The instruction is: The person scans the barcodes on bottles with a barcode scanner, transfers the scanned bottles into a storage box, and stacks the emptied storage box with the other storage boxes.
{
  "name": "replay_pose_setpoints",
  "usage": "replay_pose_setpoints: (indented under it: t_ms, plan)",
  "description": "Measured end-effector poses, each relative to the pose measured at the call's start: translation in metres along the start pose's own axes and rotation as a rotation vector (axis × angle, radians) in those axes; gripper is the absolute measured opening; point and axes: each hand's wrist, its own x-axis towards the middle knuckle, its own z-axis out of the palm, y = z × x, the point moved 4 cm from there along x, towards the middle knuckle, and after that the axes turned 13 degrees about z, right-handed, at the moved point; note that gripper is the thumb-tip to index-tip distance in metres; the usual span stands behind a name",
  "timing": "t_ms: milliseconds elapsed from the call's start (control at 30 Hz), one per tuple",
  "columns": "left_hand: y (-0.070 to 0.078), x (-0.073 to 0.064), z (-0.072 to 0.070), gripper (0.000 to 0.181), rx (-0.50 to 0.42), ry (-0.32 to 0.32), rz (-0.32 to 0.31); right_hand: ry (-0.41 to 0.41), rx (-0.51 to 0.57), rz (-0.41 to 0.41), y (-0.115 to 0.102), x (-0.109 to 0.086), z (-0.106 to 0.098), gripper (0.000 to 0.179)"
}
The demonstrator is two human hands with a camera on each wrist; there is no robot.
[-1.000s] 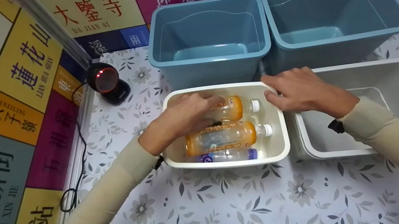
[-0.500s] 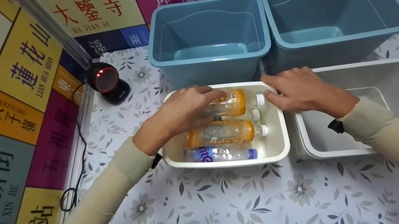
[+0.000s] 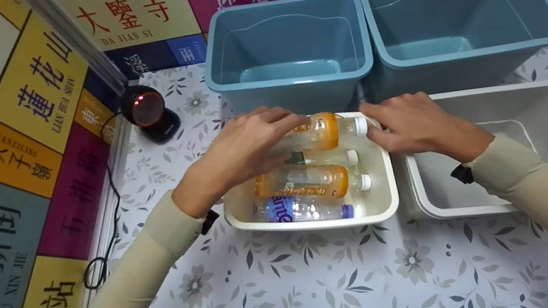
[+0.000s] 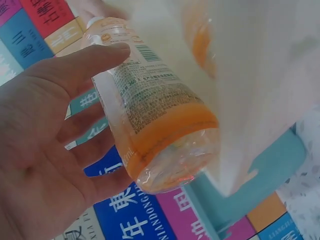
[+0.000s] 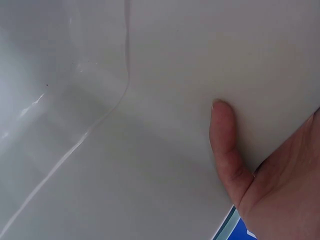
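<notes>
In the head view, the upper orange-labelled bottle [image 3: 321,131] is partly hidden: the left hand [image 3: 244,144] covers its base end. The same hand hides the left part of the green-labelled bottle [image 3: 329,158] below it. The grey-white bin [image 3: 499,89] is cut off by the right edge, its front wall partly behind the right sleeve [image 3: 533,179]. In the right-wrist view a pale wall fills most of the frame; only the thumb [image 5: 227,145] and part of the palm show, and the other fingers are out of sight.

The left hand grasps the upper orange-labelled bottle, thumb on one side and fingers spread along the other. This bottle lies tipped on its side at the top of the cream bin [image 3: 309,227], mid-frame. The right hand [image 3: 409,124] grips that bin's upper right rim. Lower in the bin lie another orange-labelled bottle [image 3: 303,183] and a purple-labelled bottle [image 3: 307,209].
</notes>
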Motion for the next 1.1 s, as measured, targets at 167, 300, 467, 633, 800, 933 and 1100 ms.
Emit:
replay_pose_setpoints:
  t_ms: [167,300,467,633,800,933,1100]
  plan:
    - [-0.002,-0.003,-0.01,0.058,0.045,0.042,-0.023,0.004,-0.001,0.006,0.002,0.0,0.001,0.018]
    - [-0.004,-0.004,-0.014,0.057,0.06,0.069,-0.032,-0.002,0.01,0.006,0.003,-0.001,0.002,0.023]
    - [-0.003,-0.006,-0.017,0.061,0.059,0.099,-0.031,-0.004,0.019,0.011,0.004,-0.001,0.003,0.022]
    - [-0.004,-0.009,-0.02,0.069,0.081,0.126,-0.047,0.006,0.019,0.003,0.003,-0.002,0.002,0.018]
    - [-0.008,-0.015,-0.024,0.07,0.116,0.176,-0.072,0.01,0.013,-0.002,0.002,-0.001,0.001,0.018]
    - [-0.012,-0.021,-0.025,0.069,0.141,0.212,-0.096,0.01,0.017,0.004,0.001,-0.002,0.001,0.021]
    - [-0.019,-0.03,-0.027,0.066,0.176,0.249,-0.144,0.009,0.034,0.004,0.001,-0.001,0.001,0.021]
